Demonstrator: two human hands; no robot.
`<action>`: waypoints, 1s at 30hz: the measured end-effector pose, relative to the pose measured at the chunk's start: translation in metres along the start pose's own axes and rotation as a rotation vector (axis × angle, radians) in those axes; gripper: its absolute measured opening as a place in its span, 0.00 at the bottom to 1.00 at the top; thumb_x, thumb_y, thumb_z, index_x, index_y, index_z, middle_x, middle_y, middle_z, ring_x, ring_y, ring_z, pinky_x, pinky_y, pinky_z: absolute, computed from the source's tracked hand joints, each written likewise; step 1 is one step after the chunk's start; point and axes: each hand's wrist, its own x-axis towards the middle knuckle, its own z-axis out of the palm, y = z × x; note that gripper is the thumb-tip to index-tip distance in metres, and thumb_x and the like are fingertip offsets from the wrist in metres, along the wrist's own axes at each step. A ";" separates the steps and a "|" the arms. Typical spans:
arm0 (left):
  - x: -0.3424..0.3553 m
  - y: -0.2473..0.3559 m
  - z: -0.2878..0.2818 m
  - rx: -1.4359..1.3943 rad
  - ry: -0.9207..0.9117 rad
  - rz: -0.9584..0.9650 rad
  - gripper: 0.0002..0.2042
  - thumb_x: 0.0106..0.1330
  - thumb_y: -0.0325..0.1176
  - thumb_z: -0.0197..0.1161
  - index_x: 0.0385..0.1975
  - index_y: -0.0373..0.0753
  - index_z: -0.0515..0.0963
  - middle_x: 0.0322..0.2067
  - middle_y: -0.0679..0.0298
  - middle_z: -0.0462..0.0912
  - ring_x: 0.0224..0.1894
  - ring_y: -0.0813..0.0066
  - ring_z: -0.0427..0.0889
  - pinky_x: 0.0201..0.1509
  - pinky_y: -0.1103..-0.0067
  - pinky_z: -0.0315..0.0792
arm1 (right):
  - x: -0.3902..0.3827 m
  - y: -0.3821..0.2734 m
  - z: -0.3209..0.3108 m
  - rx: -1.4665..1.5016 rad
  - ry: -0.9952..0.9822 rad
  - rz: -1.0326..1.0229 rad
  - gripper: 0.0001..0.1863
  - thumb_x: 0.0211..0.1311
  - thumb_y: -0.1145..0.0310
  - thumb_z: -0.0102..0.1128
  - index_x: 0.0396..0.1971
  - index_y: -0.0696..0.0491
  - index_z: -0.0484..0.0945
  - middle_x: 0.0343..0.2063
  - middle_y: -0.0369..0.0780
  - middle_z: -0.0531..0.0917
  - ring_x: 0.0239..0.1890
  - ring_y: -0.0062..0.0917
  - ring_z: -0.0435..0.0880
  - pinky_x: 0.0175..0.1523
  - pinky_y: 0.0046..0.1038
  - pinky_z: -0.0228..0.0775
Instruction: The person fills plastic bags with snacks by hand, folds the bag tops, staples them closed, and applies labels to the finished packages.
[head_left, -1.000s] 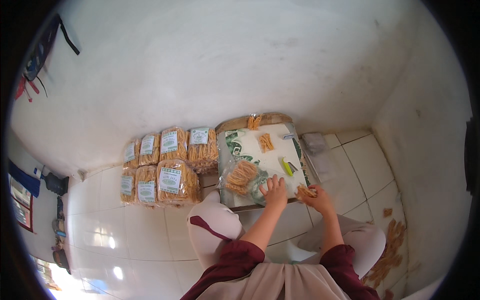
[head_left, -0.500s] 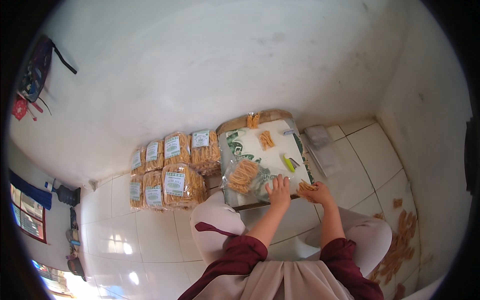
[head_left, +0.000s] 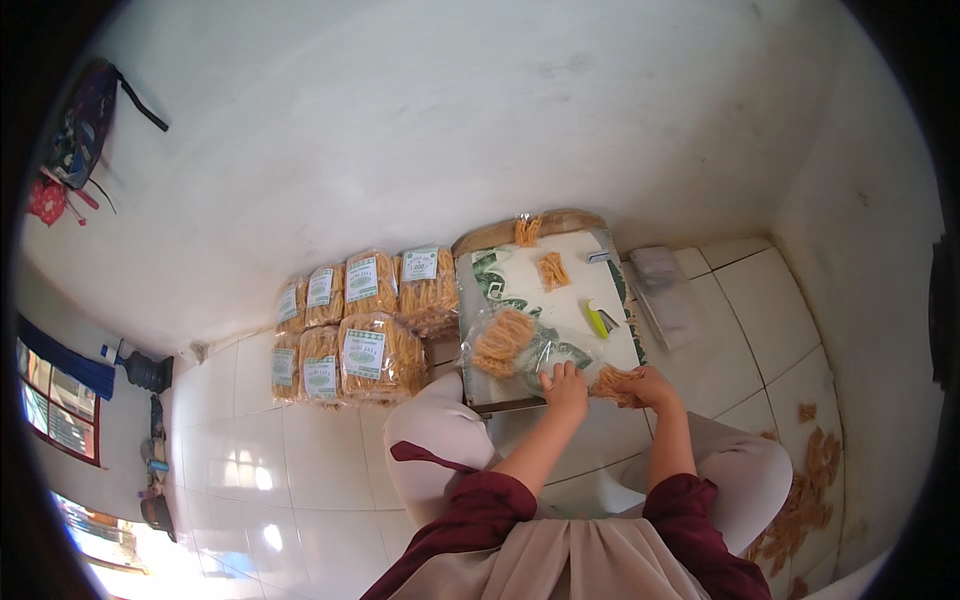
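On a low table (head_left: 562, 262) with a white and green top lies a clear plastic bag (head_left: 556, 347), partly filled with brown snack sticks (head_left: 503, 340). My left hand (head_left: 566, 390) is closed, fingers bent on the bag's near right end. Close beside it, my right hand (head_left: 657, 389) grips a bundle of snack sticks (head_left: 615, 381) at the table's near edge, close to the bag's end. A green stapler (head_left: 600, 318) lies beyond my hands. Farther back are a small packet of sticks (head_left: 551, 271) and a small blue and white box (head_left: 598, 257).
Filled, labelled snack bags (head_left: 384, 355) stand stacked left of the table. Another small packet (head_left: 527, 231) rests on the table's far wooden edge. Flat clear bags (head_left: 664, 300) lie on the tiles at the right. Loose bundles of sticks (head_left: 800, 505) cover the floor by the right wall.
My left hand's fingers, spread before, have bent in at the bag's end. My right hand's bundle has come nearer the left hand. The whole view has shifted slightly.
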 end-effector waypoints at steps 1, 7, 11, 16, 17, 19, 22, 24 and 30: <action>-0.001 -0.001 0.004 0.001 -0.004 -0.007 0.17 0.48 0.30 0.62 0.41 0.39 0.74 0.43 0.64 0.69 0.50 0.67 0.63 0.53 0.60 0.49 | 0.002 0.000 -0.001 0.010 -0.001 0.008 0.17 0.44 0.70 0.69 0.33 0.62 0.75 0.24 0.42 0.81 0.21 0.26 0.82 0.24 0.23 0.76; 0.001 0.000 -0.005 -0.184 -0.132 -0.086 0.11 0.56 0.27 0.54 0.38 0.36 0.76 0.40 0.57 0.75 0.46 0.61 0.73 0.52 0.62 0.62 | 0.005 0.005 -0.013 0.010 -0.020 -0.024 0.19 0.44 0.69 0.70 0.36 0.60 0.74 0.27 0.41 0.82 0.23 0.26 0.83 0.26 0.23 0.78; 0.004 -0.015 -0.016 -0.430 -0.249 -0.121 0.10 0.59 0.26 0.50 0.38 0.31 0.75 0.37 0.50 0.78 0.41 0.54 0.78 0.44 0.66 0.73 | -0.020 -0.026 -0.002 0.092 -0.038 -0.156 0.23 0.44 0.67 0.71 0.39 0.58 0.73 0.29 0.40 0.81 0.26 0.26 0.83 0.30 0.23 0.77; 0.001 -0.022 -0.030 -0.639 -0.162 -0.102 0.09 0.59 0.29 0.52 0.33 0.29 0.71 0.31 0.43 0.78 0.37 0.47 0.77 0.40 0.64 0.71 | -0.039 -0.039 -0.004 -0.236 -0.084 -0.229 0.23 0.43 0.67 0.72 0.38 0.57 0.71 0.29 0.40 0.80 0.27 0.25 0.82 0.30 0.23 0.75; 0.001 -0.021 -0.029 -0.643 -0.137 -0.083 0.09 0.60 0.30 0.50 0.34 0.30 0.69 0.31 0.43 0.77 0.36 0.48 0.77 0.39 0.63 0.72 | -0.037 -0.037 -0.006 -0.354 -0.045 -0.243 0.23 0.43 0.68 0.72 0.38 0.57 0.71 0.29 0.39 0.80 0.27 0.24 0.82 0.30 0.23 0.75; -0.001 -0.022 -0.027 -0.633 -0.095 -0.037 0.09 0.62 0.31 0.49 0.35 0.31 0.68 0.30 0.44 0.77 0.35 0.48 0.77 0.39 0.62 0.72 | -0.031 -0.033 -0.007 -0.588 0.035 -0.271 0.22 0.43 0.69 0.72 0.37 0.57 0.71 0.29 0.39 0.80 0.27 0.23 0.81 0.29 0.23 0.74; -0.006 -0.027 -0.022 -0.617 -0.019 0.009 0.09 0.63 0.32 0.48 0.34 0.31 0.66 0.28 0.45 0.77 0.34 0.47 0.77 0.38 0.61 0.71 | -0.036 -0.043 0.018 -0.069 -0.126 -0.218 0.20 0.44 0.70 0.71 0.37 0.57 0.72 0.29 0.38 0.80 0.27 0.23 0.80 0.30 0.23 0.74; -0.007 -0.027 -0.020 -0.633 0.070 0.015 0.09 0.63 0.33 0.47 0.34 0.32 0.66 0.28 0.45 0.77 0.33 0.47 0.77 0.38 0.60 0.70 | -0.014 -0.029 0.029 0.156 -0.041 -0.213 0.20 0.45 0.70 0.70 0.37 0.58 0.72 0.30 0.39 0.80 0.29 0.23 0.80 0.30 0.23 0.74; -0.012 -0.027 -0.026 -0.602 0.108 0.013 0.09 0.63 0.34 0.48 0.36 0.35 0.67 0.32 0.51 0.76 0.35 0.50 0.76 0.36 0.61 0.71 | 0.017 -0.007 0.052 0.428 -0.065 -0.180 0.19 0.47 0.69 0.68 0.39 0.57 0.72 0.31 0.37 0.79 0.29 0.21 0.80 0.30 0.23 0.74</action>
